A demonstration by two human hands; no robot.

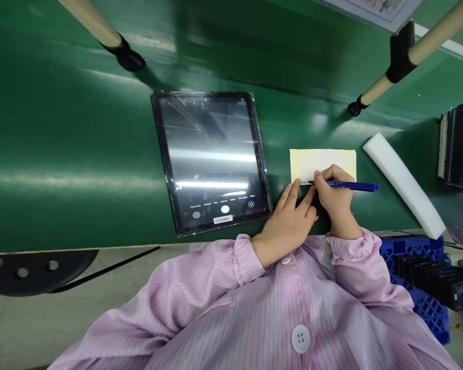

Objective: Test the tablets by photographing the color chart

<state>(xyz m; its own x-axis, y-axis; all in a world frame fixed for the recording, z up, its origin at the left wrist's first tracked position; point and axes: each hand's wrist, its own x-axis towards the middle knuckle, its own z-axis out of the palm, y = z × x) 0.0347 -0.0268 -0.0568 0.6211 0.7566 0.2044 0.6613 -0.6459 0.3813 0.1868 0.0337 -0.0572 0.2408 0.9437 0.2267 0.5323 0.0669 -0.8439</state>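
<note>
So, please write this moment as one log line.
right hand: holds blue pen, tip at yellow paper | left hand: touches paper's near edge | tablet: screen on

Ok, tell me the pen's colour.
The pen is blue, best seen in the head view.

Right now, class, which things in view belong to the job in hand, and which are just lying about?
In the job:
- blue pen, held in the right hand
- yellow paper, touched by the left hand

Apparently just lying about:
- tablet
- white strip
- blue crate
</note>
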